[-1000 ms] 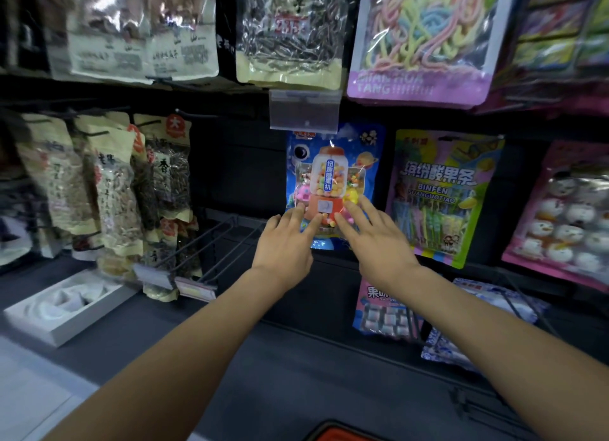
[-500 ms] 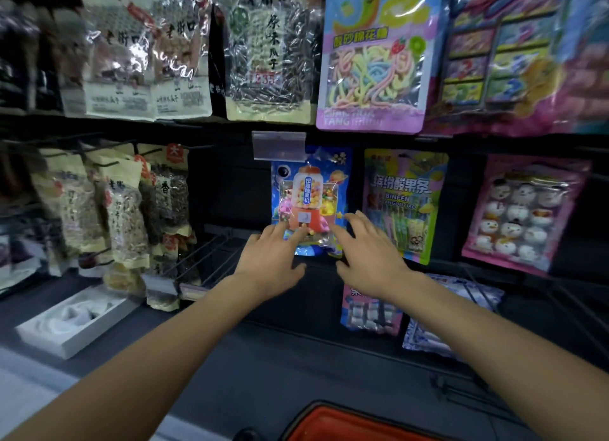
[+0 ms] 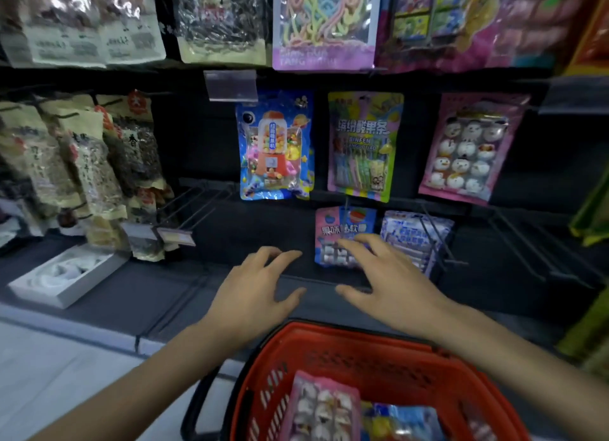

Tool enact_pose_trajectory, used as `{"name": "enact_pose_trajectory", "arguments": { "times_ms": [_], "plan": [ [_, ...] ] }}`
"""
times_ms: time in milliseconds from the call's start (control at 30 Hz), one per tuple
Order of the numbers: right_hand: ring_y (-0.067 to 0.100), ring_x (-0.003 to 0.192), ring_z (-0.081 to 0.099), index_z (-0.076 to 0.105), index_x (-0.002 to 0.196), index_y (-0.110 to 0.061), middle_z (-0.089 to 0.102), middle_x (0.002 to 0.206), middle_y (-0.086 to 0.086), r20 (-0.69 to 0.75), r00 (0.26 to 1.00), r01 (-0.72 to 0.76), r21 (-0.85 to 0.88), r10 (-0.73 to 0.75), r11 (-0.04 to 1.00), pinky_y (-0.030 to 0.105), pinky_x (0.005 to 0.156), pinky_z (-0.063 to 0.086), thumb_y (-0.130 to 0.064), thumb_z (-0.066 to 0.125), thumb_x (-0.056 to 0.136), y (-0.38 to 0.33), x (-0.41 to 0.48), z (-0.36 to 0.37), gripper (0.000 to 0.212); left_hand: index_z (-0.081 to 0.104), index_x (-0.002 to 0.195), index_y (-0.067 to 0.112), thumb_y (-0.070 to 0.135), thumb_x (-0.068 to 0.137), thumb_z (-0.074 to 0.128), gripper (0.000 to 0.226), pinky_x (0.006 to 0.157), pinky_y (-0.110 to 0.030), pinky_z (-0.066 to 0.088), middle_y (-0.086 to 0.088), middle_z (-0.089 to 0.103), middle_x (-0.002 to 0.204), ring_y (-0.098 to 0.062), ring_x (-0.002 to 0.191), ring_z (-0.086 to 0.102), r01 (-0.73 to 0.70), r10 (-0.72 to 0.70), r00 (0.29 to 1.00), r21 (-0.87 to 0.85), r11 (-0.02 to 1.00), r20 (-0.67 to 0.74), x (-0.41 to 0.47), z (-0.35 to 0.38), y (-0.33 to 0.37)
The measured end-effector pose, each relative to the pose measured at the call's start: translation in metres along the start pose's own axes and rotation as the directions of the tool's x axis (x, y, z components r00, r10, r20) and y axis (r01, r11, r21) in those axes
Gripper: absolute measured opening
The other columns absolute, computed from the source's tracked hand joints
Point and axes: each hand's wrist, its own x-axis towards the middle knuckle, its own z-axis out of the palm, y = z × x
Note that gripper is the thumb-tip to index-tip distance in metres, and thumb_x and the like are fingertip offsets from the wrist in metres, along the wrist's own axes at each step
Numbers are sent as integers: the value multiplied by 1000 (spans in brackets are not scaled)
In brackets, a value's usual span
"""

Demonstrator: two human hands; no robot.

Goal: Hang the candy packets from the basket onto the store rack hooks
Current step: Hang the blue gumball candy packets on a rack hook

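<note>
Both hands are hovering palm-down, side by side, not gripping anything. The bare left hand (image 3: 253, 295) is spreading its fingers loosely, tips curling a bit, thumb sticking out to the right. The bare right hand (image 3: 392, 289) is pretty much mirroring it, thumb pointing left, with a small gap between the thumbs. The bare left forearm (image 3: 138, 384) and bare right forearm (image 3: 514, 358) are angling in toward each other.

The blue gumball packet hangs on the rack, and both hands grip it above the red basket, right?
No. The head view shows the left hand and right hand open and empty, below the blue gumball packet, not gripping it. It does hang on the rack, above the red basket.
</note>
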Motion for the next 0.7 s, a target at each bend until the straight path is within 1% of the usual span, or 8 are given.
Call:
{"name": "enact_pose_trajectory", "arguments": {
  "times_ms": [100, 200, 333, 400, 467, 567, 633, 700],
  "plan": [
    [19, 150, 25, 14, 163, -38, 16, 164, -8, 99, 995, -27, 20, 25, 999, 37, 122, 28, -62, 53, 98, 10, -37, 26, 79, 35, 158, 39, 67, 96, 46, 69, 103, -39, 46, 9, 42, 148, -17, 131, 47, -2, 3, 997, -7, 1000, 82, -27, 29, 2],
    [19, 151, 23, 14, 163, -39, 15, 164, -7, 188, 981, -55, 25, 49, 998, 36, 123, 26, -62, 51, 99, 23, -67, 55, 78, 39, 156, 37, 72, 87, 32, 78, 101, -44, 49, 5, 46, 148, -24, 130, 51, -35, 24, 982, 57, 998, 186, -47, 59, 4],
    [21, 148, 31, 22, 162, -32, 26, 160, -2, 329, 938, -118, 14, 107, 993, 35, 120, 30, -56, 54, 99, 48, -98, 99, 75, 56, 142, 31, 62, 81, 53, 69, 82, -48, 57, -5, 62, 131, -35, 111, 67, -135, 92, 955, 134, 982, 282, -68, 97, 4],
    [23, 144, 36, 24, 162, -29, 33, 154, 0, 429, 892, -154, -13, 144, 988, 37, 117, 35, -53, 54, 99, 62, -112, 125, 74, 59, 139, 28, 55, 76, 72, 70, 78, -48, 58, -7, 66, 125, -36, 105, 69, -180, 103, 932, 197, 964, 347, -78, 118, -1],
    [26, 139, 41, 27, 160, -29, 38, 148, 3, 532, 824, -187, -71, 196, 980, 38, 111, 41, -52, 53, 99, 73, -124, 151, 70, 59, 141, 27, 56, 74, 79, 76, 78, -48, 58, -7, 67, 121, -35, 103, 69, -225, 109, 906, 249, 942, 409, -86, 136, -6],
    [31, 137, 45, 31, 157, -31, 40, 149, 6, 624, 734, -238, -133, 268, 962, 41, 104, 47, -52, 52, 100, 84, -144, 191, 64, 61, 140, 27, 60, 80, 71, 69, 79, -47, 59, -8, 68, 123, -34, 105, 70, -279, 113, 862, 275, 920, 494, -98, 159, -8],
    [32, 143, 42, 27, 160, -28, 32, 158, 7, 670, 669, -332, -116, 320, 936, 40, 110, 45, -54, 51, 101, 91, -160, 213, 69, 58, 143, 27, 57, 86, 60, 64, 82, -48, 58, -9, 67, 126, -35, 108, 69, -291, 126, 829, 229, 929, 544, -104, 170, -5],
    [31, 149, 34, 21, 163, -24, 23, 166, 9, 710, 597, -452, -88, 374, 888, 35, 117, 37, -52, 56, 100, 100, -174, 229, 78, 47, 152, 29, 55, 93, 49, 64, 94, -49, 54, -10, 60, 138, -34, 120, 64, -275, 141, 800, 148, 950, 583, -110, 178, 0]
  ]
}}
